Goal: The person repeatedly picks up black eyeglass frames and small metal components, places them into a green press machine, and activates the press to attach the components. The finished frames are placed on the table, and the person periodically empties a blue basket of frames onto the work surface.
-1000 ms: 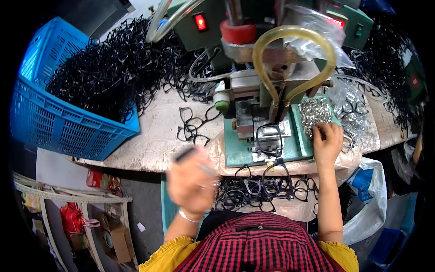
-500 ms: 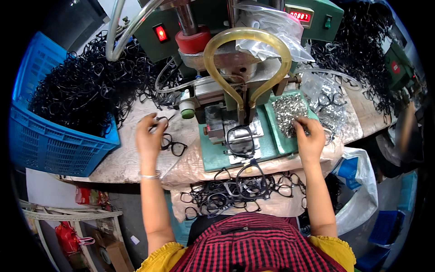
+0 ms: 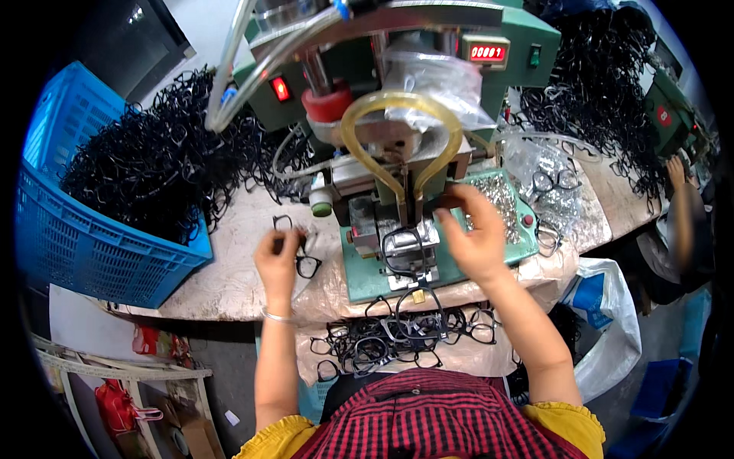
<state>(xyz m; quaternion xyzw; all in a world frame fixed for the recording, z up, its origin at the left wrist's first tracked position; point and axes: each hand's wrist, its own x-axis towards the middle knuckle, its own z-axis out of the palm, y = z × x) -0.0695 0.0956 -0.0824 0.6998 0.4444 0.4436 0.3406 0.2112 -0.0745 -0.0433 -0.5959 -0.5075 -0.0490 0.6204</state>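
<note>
My left hand (image 3: 278,258) grips a black eyeglass frame (image 3: 304,265) just above the bench, left of the green press machine (image 3: 397,99). My right hand (image 3: 475,239) hovers over the machine's green base plate (image 3: 365,281), its fingertips pinched together near the press head; anything between them is too small to see. Another black frame (image 3: 401,246) lies clamped on the metal fixture in the middle of the base. A heap of small shiny metal parts (image 3: 502,196) sits on the plate just behind my right hand.
A blue plastic basket (image 3: 73,245) heaped with black frames stands at the left. More frames lie piled in front of me (image 3: 390,340) and at the back right (image 3: 596,99). Another person's arm (image 3: 683,206) is at the right edge. A white sack (image 3: 608,321) hangs beside the bench.
My right hand has left the heap of metal parts and moved left toward the press head. My left hand has lifted a black frame off the bench.
</note>
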